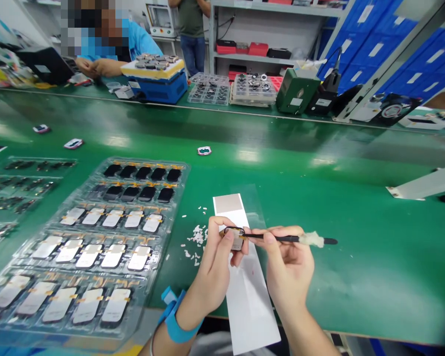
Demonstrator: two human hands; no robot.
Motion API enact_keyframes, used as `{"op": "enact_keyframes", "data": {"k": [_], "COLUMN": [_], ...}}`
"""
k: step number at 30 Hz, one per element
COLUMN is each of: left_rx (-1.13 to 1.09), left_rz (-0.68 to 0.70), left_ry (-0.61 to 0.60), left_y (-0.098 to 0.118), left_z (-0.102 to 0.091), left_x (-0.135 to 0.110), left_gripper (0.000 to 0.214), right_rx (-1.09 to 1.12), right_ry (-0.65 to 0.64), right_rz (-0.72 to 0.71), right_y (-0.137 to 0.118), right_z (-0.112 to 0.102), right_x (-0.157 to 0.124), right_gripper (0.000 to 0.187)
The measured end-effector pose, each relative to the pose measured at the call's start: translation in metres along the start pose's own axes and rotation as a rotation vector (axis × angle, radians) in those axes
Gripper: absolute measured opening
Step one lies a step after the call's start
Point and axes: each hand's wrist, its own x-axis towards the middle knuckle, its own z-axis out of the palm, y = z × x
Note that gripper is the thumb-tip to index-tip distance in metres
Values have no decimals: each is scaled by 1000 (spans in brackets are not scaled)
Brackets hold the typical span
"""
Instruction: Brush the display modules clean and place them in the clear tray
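The small dark-rimmed component [236,241] sits clamped between the thumb and fingers of our left hand [217,264], lifted off the green table [337,291], apparently so that its edge faces the other hand. Our right hand [287,264] pinches a thin black stick [278,238] with a cotton wad [311,240] wrapped around it, its tip reaching the component; the hands are close, almost touching. Beneath both hands lies a white paper strip [250,306], likely a clean surface to work over. Just left of our left hand are scattered white flecks [197,236], and beyond them a plastic tray [178,198] of dark and silver panels, kept within reach. A blue wrist strap [172,316], probably for grounding, circles our left wrist.
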Motion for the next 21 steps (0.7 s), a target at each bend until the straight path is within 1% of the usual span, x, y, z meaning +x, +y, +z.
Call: {"op": "enact_keyframes", "data": {"k": [7,11,17,21], "left_rx": [11,11,18,21], "left_rz": [-3,-3,4,11], "left_ry": [-9,-7,-18,-18], "left_y": [-1,-1,-2,-2], "left_z": [0,-1,-2,-2], "left_x": [-1,-2,-1,-1], "left_gripper": [17,17,13,14], "right_rx": [-16,-22,-19,-5], "right_ry": [23,16,-4,-10], "right_rz": [21,24,75,67], "right_y": [1,-1,-1,-1], "right_z": [0,-1,-3,-1], "right_x": [0,1,1,2], "right_gripper": [9,8,10,10]}}
